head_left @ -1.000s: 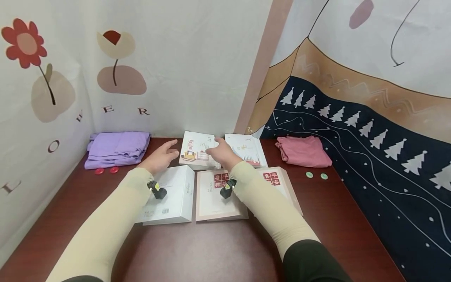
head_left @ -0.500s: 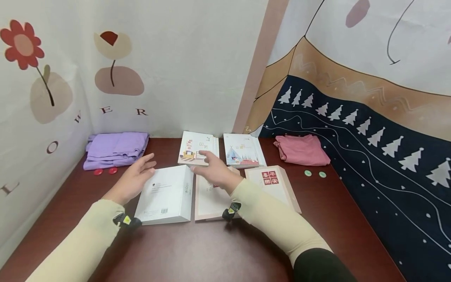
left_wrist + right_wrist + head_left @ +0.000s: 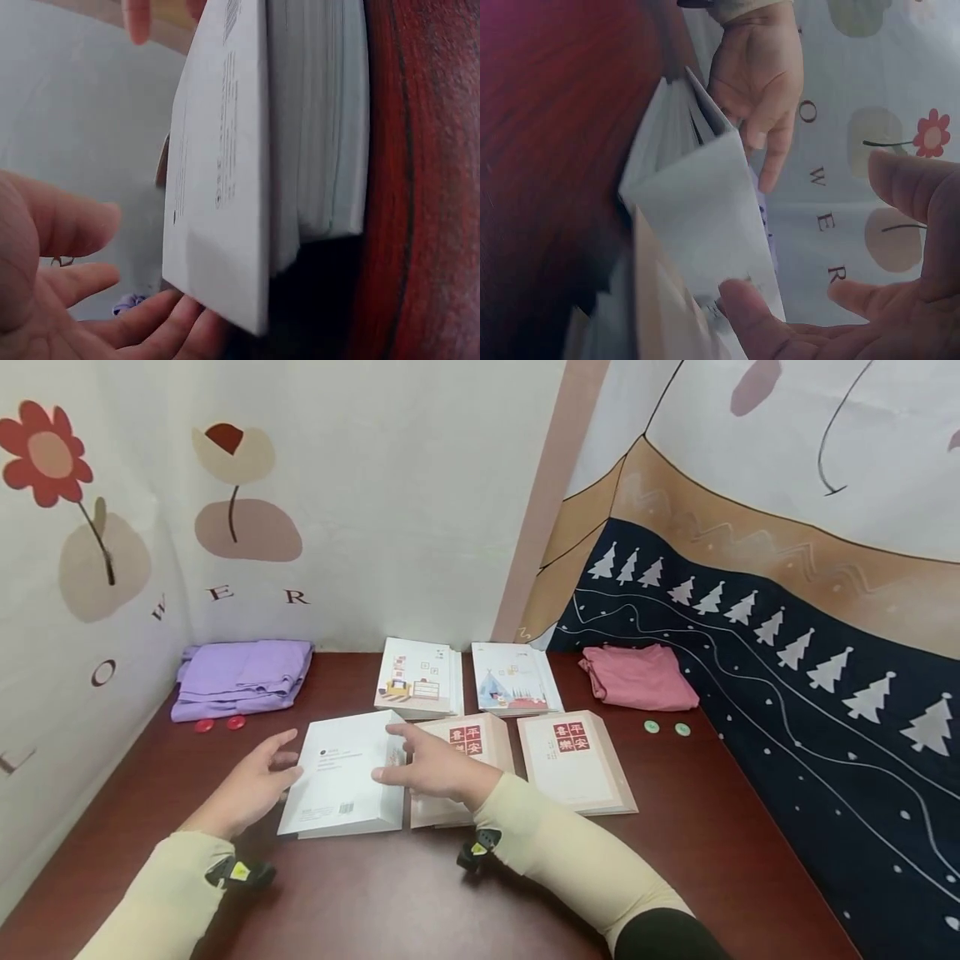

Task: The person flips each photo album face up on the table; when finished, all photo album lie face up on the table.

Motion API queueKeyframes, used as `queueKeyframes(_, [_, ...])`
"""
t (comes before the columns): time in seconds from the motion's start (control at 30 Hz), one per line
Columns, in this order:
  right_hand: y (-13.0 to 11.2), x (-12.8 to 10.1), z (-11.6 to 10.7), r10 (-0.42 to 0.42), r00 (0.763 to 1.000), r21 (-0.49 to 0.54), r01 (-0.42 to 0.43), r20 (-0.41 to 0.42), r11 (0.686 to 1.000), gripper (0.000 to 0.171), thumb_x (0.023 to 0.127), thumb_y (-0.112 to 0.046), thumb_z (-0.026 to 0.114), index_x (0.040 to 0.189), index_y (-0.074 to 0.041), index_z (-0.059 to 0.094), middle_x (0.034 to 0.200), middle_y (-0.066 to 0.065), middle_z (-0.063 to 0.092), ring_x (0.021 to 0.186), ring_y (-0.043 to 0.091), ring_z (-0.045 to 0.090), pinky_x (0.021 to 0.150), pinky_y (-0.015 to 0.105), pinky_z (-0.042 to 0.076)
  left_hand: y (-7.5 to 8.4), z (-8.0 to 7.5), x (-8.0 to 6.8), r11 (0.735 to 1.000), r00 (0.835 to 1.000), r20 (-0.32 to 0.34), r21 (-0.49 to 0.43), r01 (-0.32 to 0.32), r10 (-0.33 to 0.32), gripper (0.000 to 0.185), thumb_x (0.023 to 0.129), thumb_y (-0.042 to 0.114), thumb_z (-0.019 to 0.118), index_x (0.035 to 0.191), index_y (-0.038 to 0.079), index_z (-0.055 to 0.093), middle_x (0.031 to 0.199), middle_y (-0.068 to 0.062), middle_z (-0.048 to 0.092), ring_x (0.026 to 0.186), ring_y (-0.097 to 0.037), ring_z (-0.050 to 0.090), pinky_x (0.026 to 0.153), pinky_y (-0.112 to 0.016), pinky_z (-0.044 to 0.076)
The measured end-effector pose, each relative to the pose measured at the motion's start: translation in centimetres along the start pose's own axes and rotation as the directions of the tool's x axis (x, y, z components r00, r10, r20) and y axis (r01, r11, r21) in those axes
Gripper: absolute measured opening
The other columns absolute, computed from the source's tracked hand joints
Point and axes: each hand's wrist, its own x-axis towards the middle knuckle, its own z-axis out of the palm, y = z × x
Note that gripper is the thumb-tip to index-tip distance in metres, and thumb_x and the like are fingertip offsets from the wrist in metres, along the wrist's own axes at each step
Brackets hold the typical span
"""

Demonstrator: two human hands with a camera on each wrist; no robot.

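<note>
Thick white book (image 3: pixel 347 772), flat, front-left on table

Bare table (image 3: pixel 450 902) lies open in front of the books, and a wide strip runs free along its left side up to the folded purple cloth (image 3: pixel 243 677) and the two red buttons (image 3: pixel 219 724) before it. The white book (image 3: pixel 347 772) and two tan books (image 3: pixel 573 760) lie nearly edge to edge, with two picture books (image 3: pixel 468 681) close behind, leaving only narrow gaps. Fabric walls (image 3: pixel 750 610) close the back and right, where the pink cloth (image 3: pixel 637 677) and green buttons (image 3: pixel 666 727) sit.
</note>
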Motion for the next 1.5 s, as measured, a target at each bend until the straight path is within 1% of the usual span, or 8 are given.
queueKeyframes(0.27, [-0.3,0.2,1.2,-0.039,0.999,-0.229,0.040,0.006,0.973,0.084,0.091,-0.036,0.081,0.163,-0.017,0.040,0.157,0.011,0.055,0.143,0.019,0.051,0.119,0.033,0.041,-0.5,-0.6,-0.7,0.993,0.988,0.134,-0.080,0.092,-0.080,0.076,0.108,0.009,0.050,0.167,-0.002,0.003,0.141,-0.042,0.045,0.113,-0.036,0.065,0.088,-0.052,0.063])
queueKeyframes(0.37, [-0.1,0.6,1.4,-0.033,0.999,-0.240,0.033,0.006,0.970,0.085,0.091,-0.036,0.081,0.163,-0.017,0.040,0.159,0.008,0.053,0.147,0.018,0.048,0.122,0.033,0.038,-0.4,-0.6,-0.7,0.990,0.982,0.163,-0.083,0.112,-0.097,0.079,0.106,0.007,0.050,0.168,0.001,0.002,0.140,-0.039,0.046,0.112,-0.033,0.064,0.088,-0.052,0.062])
queueKeyframes(0.53, [-0.1,1.0,1.7,-0.028,0.999,-0.273,0.023,-0.016,0.962,0.083,0.091,-0.034,0.082,0.162,-0.016,0.042,0.160,0.007,0.053,0.148,0.017,0.047,0.123,0.031,0.037,-0.1,-0.4,-0.5,0.991,0.978,0.174,-0.043,0.125,-0.116,0.083,0.101,0.004,0.052,0.168,0.002,0.003,0.147,-0.038,0.041,0.123,-0.042,0.057,0.098,-0.056,0.056])
queueKeyframes(0.87, [-0.1,1.2,2.0,0.015,0.998,-0.333,-0.034,-0.060,0.942,0.075,0.092,-0.033,0.081,0.158,-0.016,0.051,0.154,0.004,0.059,0.144,0.016,0.051,0.121,0.031,0.039,0.7,0.0,-0.4,0.997,0.984,0.162,0.016,0.070,-0.072,0.082,0.098,0.000,0.053,0.167,-0.002,0.009,0.154,-0.039,0.032,0.129,-0.049,0.049,0.100,-0.052,0.049])
queueKeyframes(1.03, [0.0,1.0,1.7,0.009,0.998,-0.275,-0.026,-0.064,0.961,0.070,0.093,-0.032,0.080,0.156,-0.016,0.053,0.155,0.005,0.058,0.142,0.016,0.053,0.120,0.034,0.041,0.5,0.1,-0.9,0.999,0.985,0.165,0.004,0.047,-0.047,0.083,0.100,0.003,0.054,0.168,0.002,0.007,0.163,-0.037,0.023,0.137,-0.049,0.043,0.104,-0.050,0.047])
queueKeyframes(1.2, [-0.2,0.1,1.0,-0.077,0.994,-0.166,0.063,-0.078,0.984,0.060,0.095,-0.027,0.079,0.151,-0.015,0.059,0.153,0.005,0.059,0.144,0.017,0.051,0.119,0.035,0.041,1.4,-0.3,-1.5,0.996,0.992,0.129,-0.087,-0.006,0.017,0.079,0.103,0.003,0.053,0.169,0.003,0.010,0.155,-0.039,0.036,0.119,-0.035,0.064,0.085,-0.035,0.059])
queueKeyframes(1.33, [-0.3,-0.4,1.1,-0.105,0.994,-0.098,0.101,-0.036,0.990,0.057,0.094,-0.023,0.079,0.148,-0.014,0.062,0.150,0.008,0.061,0.125,0.017,0.063,0.106,0.028,0.050,2.5,-0.6,-1.9,0.970,0.993,0.094,-0.239,-0.050,0.074,0.077,0.105,0.001,0.050,0.169,0.007,0.008,0.149,-0.041,0.040,0.097,-0.021,0.073,0.075,-0.036,0.064])
queueKeyframes(1.5, [-0.3,-0.6,1.3,-0.123,0.992,0.033,0.122,0.034,0.992,0.071,0.093,-0.017,0.081,0.158,-0.015,0.051,0.157,0.014,0.052,0.109,0.018,0.071,0.090,0.020,0.055,3.2,-0.7,-2.1,0.928,0.980,-0.011,-0.318,-0.193,0.199,0.072,0.111,0.009,0.047,0.170,0.009,0.005,0.139,-0.031,0.047,0.096,-0.005,0.068,0.076,-0.028,0.062])
